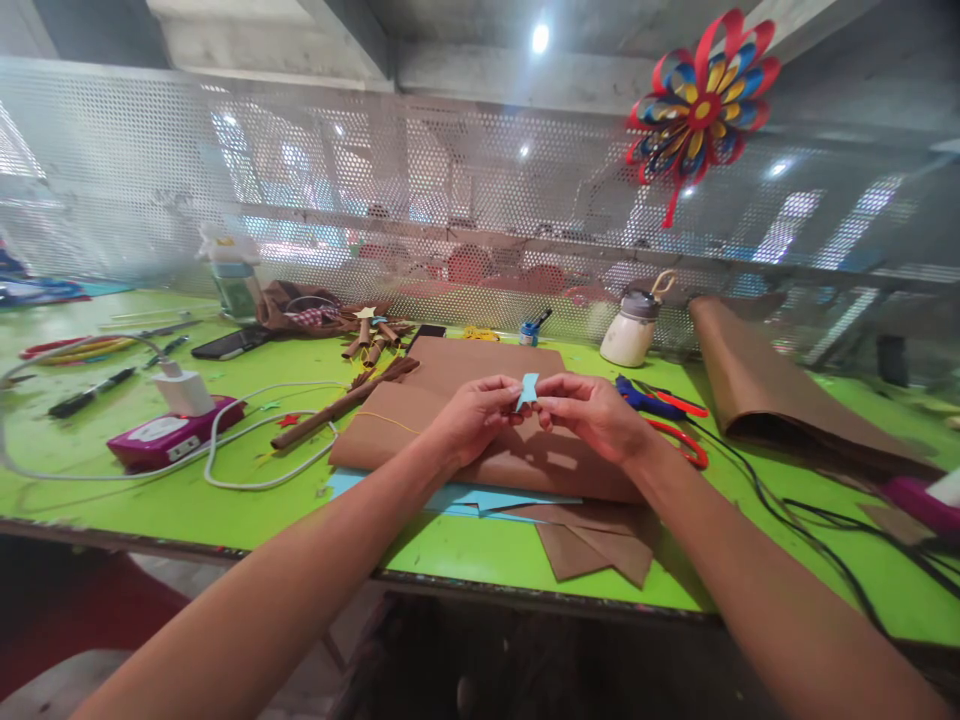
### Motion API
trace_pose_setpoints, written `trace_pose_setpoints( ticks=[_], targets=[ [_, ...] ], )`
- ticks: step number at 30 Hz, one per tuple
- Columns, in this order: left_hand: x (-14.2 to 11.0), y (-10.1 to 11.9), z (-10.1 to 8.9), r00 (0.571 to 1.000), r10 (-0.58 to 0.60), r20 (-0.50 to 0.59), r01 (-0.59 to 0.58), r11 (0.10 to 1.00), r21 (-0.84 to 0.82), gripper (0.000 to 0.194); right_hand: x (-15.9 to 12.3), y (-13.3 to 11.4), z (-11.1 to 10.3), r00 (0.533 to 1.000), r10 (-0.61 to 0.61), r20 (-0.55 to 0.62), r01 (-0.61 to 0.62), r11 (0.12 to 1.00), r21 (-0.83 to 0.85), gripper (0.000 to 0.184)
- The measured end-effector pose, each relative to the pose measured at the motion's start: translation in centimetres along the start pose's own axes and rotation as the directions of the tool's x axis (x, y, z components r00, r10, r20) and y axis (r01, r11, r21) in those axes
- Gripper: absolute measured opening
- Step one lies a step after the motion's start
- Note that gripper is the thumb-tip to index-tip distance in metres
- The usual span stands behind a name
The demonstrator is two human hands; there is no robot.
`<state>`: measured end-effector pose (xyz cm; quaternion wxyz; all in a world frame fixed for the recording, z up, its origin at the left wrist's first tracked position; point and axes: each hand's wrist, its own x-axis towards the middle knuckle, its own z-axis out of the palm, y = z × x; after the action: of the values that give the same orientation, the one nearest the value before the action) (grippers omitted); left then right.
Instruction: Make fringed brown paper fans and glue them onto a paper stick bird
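Observation:
A small light-blue paper cutout, with notched edges, is pinched between both hands above the table. My left hand grips its left side with thumb and fingers closed. On its right side, the fingertips of my right hand are closed too. Beneath the hands lies folded brown paper, with light-blue paper sheets sticking out below it. Brown paper scraps lie near the table's front edge. Right of my right hand are orange-handled scissors and a blue-handled tool.
At left, a purple power strip holds a white charger with a looping cable. A rolled brown paper stick lies beside it. A white bottle stands at the back; rolled brown paper and black cords occupy the right.

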<state>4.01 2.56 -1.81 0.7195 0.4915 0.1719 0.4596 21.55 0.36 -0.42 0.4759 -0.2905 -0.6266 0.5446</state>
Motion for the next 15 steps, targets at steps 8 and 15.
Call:
trace_pose_setpoints(
  ticks=[8,15],
  targets=[
    [0.07,-0.11,-0.09,1.0,0.013,0.001,-0.013,1.0,0.014,0.014,0.07,0.06,0.1,1.0,0.008,-0.017,-0.008,1.0,-0.016,0.02],
    [0.15,-0.34,-0.11,0.999,0.041,-0.032,-0.04,0.998,0.053,0.016,0.2,0.15,0.1,0.999,0.013,-0.047,-0.014,0.999,-0.029,0.016]
  ],
)
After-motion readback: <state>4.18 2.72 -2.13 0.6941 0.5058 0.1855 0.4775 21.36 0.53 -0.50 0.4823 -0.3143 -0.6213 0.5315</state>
